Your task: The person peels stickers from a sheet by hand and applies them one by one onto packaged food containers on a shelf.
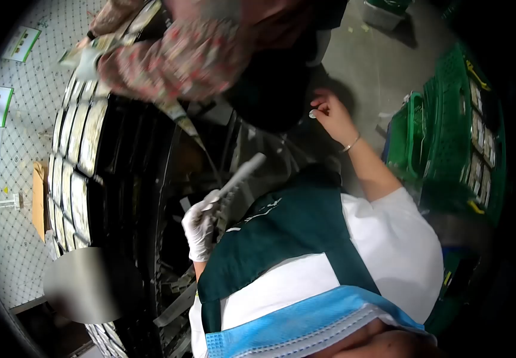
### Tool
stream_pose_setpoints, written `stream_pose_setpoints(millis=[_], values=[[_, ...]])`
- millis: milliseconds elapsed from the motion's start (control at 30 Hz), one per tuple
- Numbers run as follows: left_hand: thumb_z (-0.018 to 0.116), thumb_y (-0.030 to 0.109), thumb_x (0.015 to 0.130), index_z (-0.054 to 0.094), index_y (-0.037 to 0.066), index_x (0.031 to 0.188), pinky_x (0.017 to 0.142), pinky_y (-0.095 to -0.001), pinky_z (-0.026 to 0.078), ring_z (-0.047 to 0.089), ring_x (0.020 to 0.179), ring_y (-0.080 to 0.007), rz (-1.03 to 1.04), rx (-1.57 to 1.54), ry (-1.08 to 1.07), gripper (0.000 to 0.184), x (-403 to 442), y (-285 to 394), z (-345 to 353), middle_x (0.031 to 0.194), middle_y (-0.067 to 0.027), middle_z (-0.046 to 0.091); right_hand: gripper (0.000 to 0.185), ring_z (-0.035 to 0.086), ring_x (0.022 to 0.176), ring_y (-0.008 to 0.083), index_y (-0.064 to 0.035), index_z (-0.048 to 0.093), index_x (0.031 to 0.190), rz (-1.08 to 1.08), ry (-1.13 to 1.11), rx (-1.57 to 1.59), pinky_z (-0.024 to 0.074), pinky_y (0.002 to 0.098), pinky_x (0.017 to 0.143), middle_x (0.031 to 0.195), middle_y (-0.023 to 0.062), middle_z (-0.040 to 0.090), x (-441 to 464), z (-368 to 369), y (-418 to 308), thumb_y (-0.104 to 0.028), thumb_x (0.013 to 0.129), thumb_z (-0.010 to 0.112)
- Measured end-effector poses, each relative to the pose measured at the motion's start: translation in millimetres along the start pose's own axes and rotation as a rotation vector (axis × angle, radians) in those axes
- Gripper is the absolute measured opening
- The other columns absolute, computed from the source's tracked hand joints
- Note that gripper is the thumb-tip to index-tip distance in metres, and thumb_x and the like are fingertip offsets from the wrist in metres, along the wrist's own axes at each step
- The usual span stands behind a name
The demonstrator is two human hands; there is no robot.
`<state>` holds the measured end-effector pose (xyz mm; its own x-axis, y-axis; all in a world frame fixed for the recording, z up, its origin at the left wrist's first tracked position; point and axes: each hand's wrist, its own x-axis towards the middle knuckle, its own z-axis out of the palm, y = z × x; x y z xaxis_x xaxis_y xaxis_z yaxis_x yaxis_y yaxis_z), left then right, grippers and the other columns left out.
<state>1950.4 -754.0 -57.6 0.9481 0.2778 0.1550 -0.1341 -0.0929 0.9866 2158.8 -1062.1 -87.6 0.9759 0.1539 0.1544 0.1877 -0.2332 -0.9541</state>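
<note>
Holding step, apparently: left hand (200,225) gripped a pale strip (243,174), couldn't tell if right hand (334,119) held anything; next move probably needed steadiness.

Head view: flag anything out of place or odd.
The left hand wears a white glove, but the right hand has none, an odd mismatch. Lower in view, grey strips lie at uneven angles, looking scattered.

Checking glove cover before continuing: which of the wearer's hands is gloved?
The left hand, in a white glove and holding a pale strip; the right hand is bare, with a bracelet.
</note>
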Motion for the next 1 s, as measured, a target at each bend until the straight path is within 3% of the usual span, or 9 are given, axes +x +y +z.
stream_pose_setpoints(millis=[200, 367, 500, 633, 667, 800, 867, 967, 1000], values=[[0.053, 0.0, 0.079, 0.057, -0.004, 0.082, 0.055, -0.0233, 0.041, 0.049, 0.058, -0.0117, -0.11, 0.344, -0.392, 0.007, 119, -44, 191, 0.066, -0.0047, 0.054, 0.04, 0.053, 0.075, 0.0132, -0.0042, 0.042, 0.108, -0.037, 0.304, 0.031, 0.0441, 0.025, 0.068, 0.085, 0.0062, 0.055, 89, -167, 47, 0.003, 0.071, 0.055], [0.054, 0.007, 0.081, 0.06, 0.004, 0.096, 0.053, -0.018, 0.039, 0.046, 0.059, -0.0035, -0.485, 0.06, -0.611, 0.016, 194, 1, 349, 0.069, 0.0008, 0.056, 0.043, 0.047, 0.075, 0.0096, -0.0025, 0.04, 0.111, -0.024, 0.333, 0.179, 0.0417, 0.0216, 0.067, 0.09, 0.006, 0.051, 143, -278, 84, 0.004, 0.071, 0.053], [0.055, 0.011, 0.081, 0.06, 0.006, 0.097, 0.053, -0.0171, 0.04, 0.046, 0.058, -0.0031, -0.158, 0.034, -0.578, 0.018, 225, -21, 396, 0.072, 0.0012, 0.057, 0.042, 0.045, 0.072, 0.0085, -0.0015, 0.039, 0.11, 0.023, 0.27, 0.229, 0.041, 0.0199, 0.066, 0.087, 0.0052, 0.05, 170, -308, 94, 0.005, 0.071, 0.053], [0.051, 0.01, 0.082, 0.059, 0.006, 0.098, 0.061, -0.0169, 0.042, 0.052, 0.066, -0.0058, -0.434, 0.17, -0.6, 0.018, 254, 4, 423, 0.081, -0.0025, 0.059, 0.042, 0.044, 0.071, 0.0077, -0.0011, 0.039, 0.111, 0.1, 0.214, 0.303, 0.0409, 0.0193, 0.065, 0.087, 0.0053, 0.049, 181, -303, 117, 0.005, 0.071, 0.053], [0.049, 0.01, 0.083, 0.059, 0.006, 0.098, 0.067, -0.0191, 0.043, 0.056, 0.073, -0.0104, -0.25, 0.174, -0.603, 0.019, 263, -7, 432, 0.085, -0.0051, 0.06, 0.042, 0.044, 0.071, 0.0077, -0.0011, 0.039, 0.111, 0.091, 0.208, 0.307, 0.0409, 0.0193, 0.065, 0.087, 0.0053, 0.049, 185, -305, 122, 0.005, 0.071, 0.053], [0.047, 0.01, 0.083, 0.058, 0.007, 0.1, 0.07, -0.022, 0.043, 0.057, 0.078, -0.014, -0.344, 0.108, -0.551, 0.021, 302, -12, 460, 0.088, -0.0067, 0.06, 0.042, 0.044, 0.071, 0.0079, -0.001, 0.038, 0.111, 0.142, 0.117, 0.27, 0.0407, 0.0191, 0.065, 0.088, 0.0058, 0.048, 216, -317, 126, 0.005, 0.071, 0.052], [0.046, 0.01, 0.083, 0.057, 0.009, 0.102, 0.06, -0.0208, 0.044, 0.056, 0.066, -0.0109, -0.073, 0.242, -0.554, 0.022, 320, -21, 462, 0.082, -0.0055, 0.06, 0.043, 0.044, 0.07, 0.0077, -0.001, 0.037, 0.112, 0.12, 0.102, 0.265, 0.0407, 0.0193, 0.066, 0.088, 0.0059, 0.048, 237, -317, 132, 0.006, 0.072, 0.05], [0.045, 0.008, 0.083, 0.056, 0.01, 0.103, 0.047, -0.0198, 0.04, 0.05, 0.051, -0.0076, -0.173, 0.188, -0.545, 0.023, 357, -36, 464, 0.072, -0.0036, 0.057, 0.043, 0.044, 0.07, 0.0075, -0.0012, 0.036, 0.112, 0.087, 0.089, 0.272, 0.0407, 0.0192, 0.065, 0.089, 0.0057, 0.047, 283, -313, 134, 0.006, 0.072, 0.05], [0.042, 0.004, 0.083, 0.056, 0.01, 0.103, 0.039, -0.0196, 0.034, 0.041, 0.042, -0.006, 0.121, 0.21, -0.442, 0.025, 368, -49, 467, 0.064, -0.0018, 0.053, 0.044, 0.044, 0.07, 0.0073, -0.0014, 0.036, 0.112, 0.13, 0.056, 0.259, 0.0403, 0.0187, 0.064, 0.09, 0.0057, 0.047, 300, -310, 135, 0.005, 0.072, 0.05]])
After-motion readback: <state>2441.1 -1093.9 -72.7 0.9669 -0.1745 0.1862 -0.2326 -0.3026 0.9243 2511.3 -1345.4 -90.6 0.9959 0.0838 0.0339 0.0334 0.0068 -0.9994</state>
